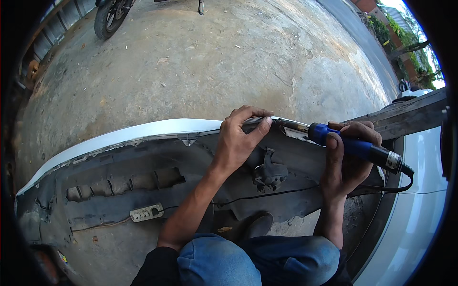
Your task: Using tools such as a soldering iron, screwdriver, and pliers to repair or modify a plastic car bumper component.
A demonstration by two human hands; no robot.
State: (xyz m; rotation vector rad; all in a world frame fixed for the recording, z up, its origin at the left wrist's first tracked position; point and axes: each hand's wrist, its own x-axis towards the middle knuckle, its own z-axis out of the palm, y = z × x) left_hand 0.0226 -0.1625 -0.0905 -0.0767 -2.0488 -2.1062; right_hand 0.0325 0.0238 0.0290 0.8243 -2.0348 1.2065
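A white car bumper (157, 129) lies with its dark inner side facing me. My right hand (350, 150) is closed round the blue handle of a soldering iron (346, 142), which points left. Its metal tip reaches the bumper's upper edge, right beside the thumb of my left hand (242, 131). That hand is closed on the same edge, thumb on the near side and fingers over the top. Whether it also pinches something small, I cannot make out. A black cord (405, 183) curls down from the handle's rear end.
A pale socket strip (146, 212) with a black plug lies at the lower left. A black round fitting (270, 175) sits on the bumper's inner side. Wooden beam (405, 113) and white car body panel (422, 200) are at right. A motorcycle wheel (110, 18) stands far on the concrete floor (205, 62).
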